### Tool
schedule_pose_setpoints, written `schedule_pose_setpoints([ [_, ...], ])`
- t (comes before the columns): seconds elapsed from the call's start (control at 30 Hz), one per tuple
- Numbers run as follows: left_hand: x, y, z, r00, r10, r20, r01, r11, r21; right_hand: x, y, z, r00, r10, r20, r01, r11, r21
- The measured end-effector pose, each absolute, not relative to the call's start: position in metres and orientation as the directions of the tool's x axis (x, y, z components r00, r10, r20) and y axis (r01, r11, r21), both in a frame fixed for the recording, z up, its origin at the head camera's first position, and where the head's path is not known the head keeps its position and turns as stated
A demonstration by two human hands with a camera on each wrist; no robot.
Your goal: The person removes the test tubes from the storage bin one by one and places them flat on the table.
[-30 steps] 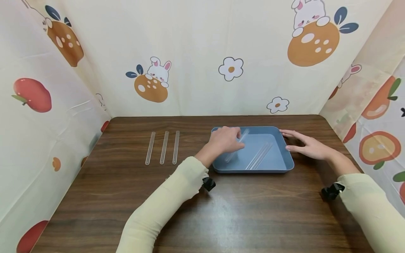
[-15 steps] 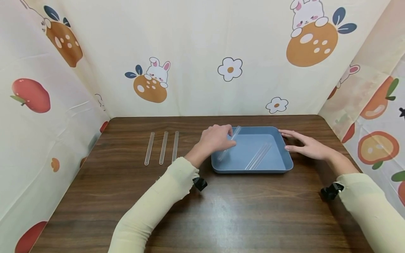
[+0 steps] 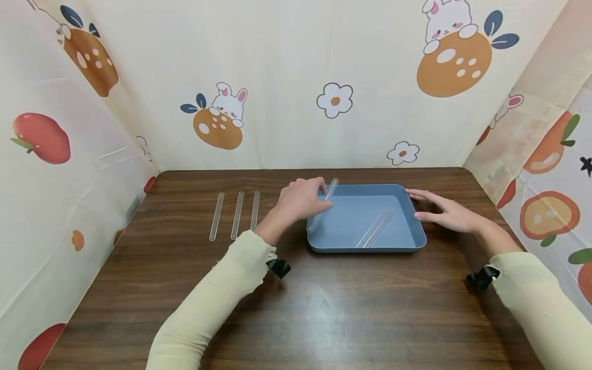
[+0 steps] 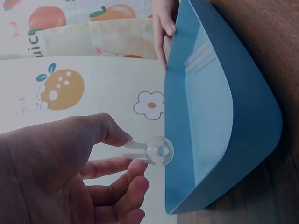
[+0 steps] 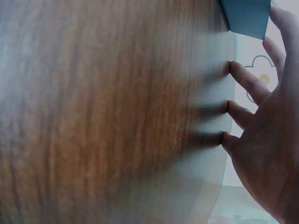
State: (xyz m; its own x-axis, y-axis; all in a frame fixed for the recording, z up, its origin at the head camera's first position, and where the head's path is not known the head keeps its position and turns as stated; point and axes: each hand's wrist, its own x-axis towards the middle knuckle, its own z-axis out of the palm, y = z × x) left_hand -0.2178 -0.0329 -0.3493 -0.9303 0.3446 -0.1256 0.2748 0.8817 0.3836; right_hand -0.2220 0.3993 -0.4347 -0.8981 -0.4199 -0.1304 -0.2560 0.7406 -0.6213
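Observation:
My left hand (image 3: pixel 298 199) pinches a clear glass test tube (image 3: pixel 331 189) between thumb and fingers, at the left side of a blue rectangular tray (image 3: pixel 361 251). In the left wrist view the tube's rounded end (image 4: pixel 160 151) points toward the camera. A small group of clear tubes (image 3: pixel 376 228) lies slanted inside the tray; how many is hard to tell. My right hand (image 3: pixel 446 212) is at the tray's right wall, fingers extended. In the right wrist view its thumb and forefinger are at the tray's corner (image 5: pixel 247 16), while other fingertips (image 5: pixel 236 67) touch the table.
Three clear test tubes (image 3: pixel 238 216) lie side by side on the brown wooden table (image 3: pixel 351 308), left of the tray. Printed curtains (image 3: pixel 287 128) enclose the table's back and sides. A small black device (image 3: pixel 279 267) sits at each wrist.
My left hand has moved left with the pinched test tube, from over the tray's interior to its left rim. The right hand stays at the tray's right side, and the tray keeps its place.

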Motion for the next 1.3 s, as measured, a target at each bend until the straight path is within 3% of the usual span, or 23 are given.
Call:
schedule_pose_setpoints([
  [1.3,-0.22,-0.124,-0.346,-0.975,0.183,-0.126,0.119,0.91,0.397,-0.22,0.398,-0.433,-0.897,-0.42,-0.139,-0.248,0.738,-0.628],
])
